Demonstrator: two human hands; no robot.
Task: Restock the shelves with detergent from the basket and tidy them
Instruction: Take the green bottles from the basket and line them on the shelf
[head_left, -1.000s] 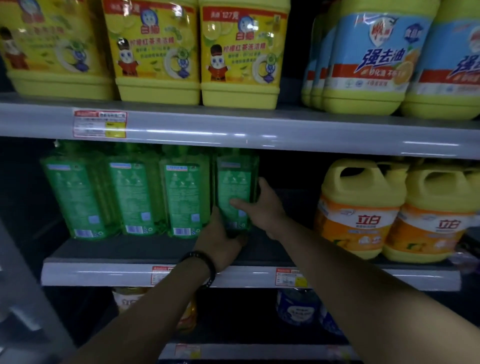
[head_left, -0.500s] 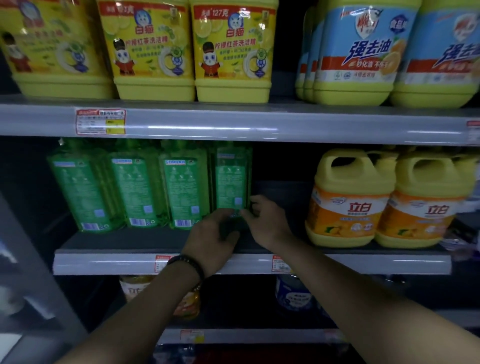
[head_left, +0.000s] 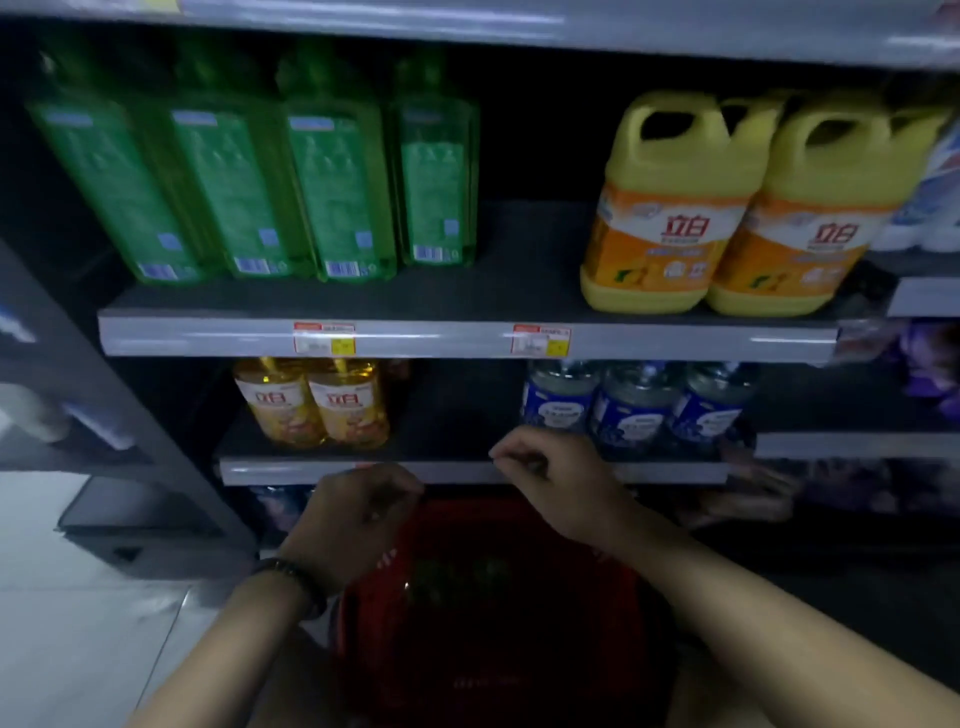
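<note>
Notably, "立白" on yellow jugs.

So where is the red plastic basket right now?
The red plastic basket sits on the floor at the bottom middle of the head view, in front of the shelves, just below the left hand and right hand.

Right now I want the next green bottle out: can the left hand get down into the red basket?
Probably yes: the left hand hangs empty just over the red basket, whose top is open, with nothing between.
</note>
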